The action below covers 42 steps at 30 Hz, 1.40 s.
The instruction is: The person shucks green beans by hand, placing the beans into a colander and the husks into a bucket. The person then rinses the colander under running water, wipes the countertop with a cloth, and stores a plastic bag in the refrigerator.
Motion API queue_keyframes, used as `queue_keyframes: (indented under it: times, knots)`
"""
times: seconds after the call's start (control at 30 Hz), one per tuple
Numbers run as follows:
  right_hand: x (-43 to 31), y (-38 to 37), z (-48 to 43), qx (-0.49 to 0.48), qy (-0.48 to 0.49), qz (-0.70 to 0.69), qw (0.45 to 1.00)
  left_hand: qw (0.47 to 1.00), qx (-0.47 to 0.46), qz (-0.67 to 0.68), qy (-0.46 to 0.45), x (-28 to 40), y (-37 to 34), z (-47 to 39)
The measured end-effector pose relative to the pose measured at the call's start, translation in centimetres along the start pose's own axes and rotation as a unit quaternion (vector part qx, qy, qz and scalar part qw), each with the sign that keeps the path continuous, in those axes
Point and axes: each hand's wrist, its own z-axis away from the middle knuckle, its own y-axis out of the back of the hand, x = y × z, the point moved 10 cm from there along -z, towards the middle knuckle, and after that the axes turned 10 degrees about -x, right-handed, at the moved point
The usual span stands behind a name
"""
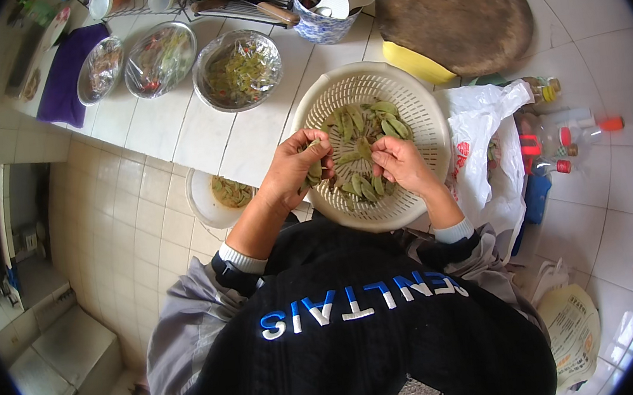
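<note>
A cream plastic colander (428,126) stands before me, with flat green bean pods (365,187) scattered over its slotted bottom. Over its left rim, my left hand (302,164) is closed around several pods (315,169). Thumb and fingers of my right hand (400,160) pinch a single pod (364,148) above the colander's middle. The two hands are a short way apart. Below the counter at the left, a white bucket (200,202) holds more green and brownish plant bits, partly hidden by my left forearm.
Three metal bowls under plastic film, one nearest (237,69), line the tiled counter. Behind the colander are a blue-and-white utensil pot (326,25) and a round wooden chopping board (453,12). A white plastic bag (471,139) and several bottles (555,138) crowd the right side.
</note>
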Motion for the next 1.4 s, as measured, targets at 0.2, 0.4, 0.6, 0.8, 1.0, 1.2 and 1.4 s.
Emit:
queue_keyframes:
  times: [0.2, 0.4, 0.6, 0.8, 1.0, 1.2, 1.4]
  knots:
    - [-0.8, 2.7, 0.7, 0.135, -0.001, 0.153, 0.979, 0.999, -0.002, 0.022, -0.026, 0.2, 0.1, 0.0]
    - [3.7, 0.0, 0.4, 0.018, -0.102, 0.515, 0.851, 0.999, -0.002, 0.03, -0.027, 0.3, 0.3, 0.2]
    - [5.7, 3.1, 0.6, 0.023, -0.129, 0.216, 0.968, 0.999, 0.021, 0.035, -0.034, 0.3, 0.6, 0.0]
    - [1.6, 1.8, 1.4, 0.017, -0.069, -0.016, 0.997, 0.999, 0.005, -0.026, -0.019, 0.1, -0.1, -0.2]
    - [-1.7, -2.0, 1.3, -0.039, -0.001, -0.072, 0.997, 0.991, -0.049, -0.123, 0.0, -1.9, -3.0, -1.3]
    - [1.5, -0.3, 0.3, 0.044, -0.027, 0.417, 0.908, 1.0, -0.024, 0.008, -0.013, -1.0, -1.0, -1.1]
    - [4.7, -0.5, -0.1, 0.05, -0.04, 0.506, 0.86, 0.998, -0.03, 0.057, -0.02, -0.8, -1.0, -1.2]
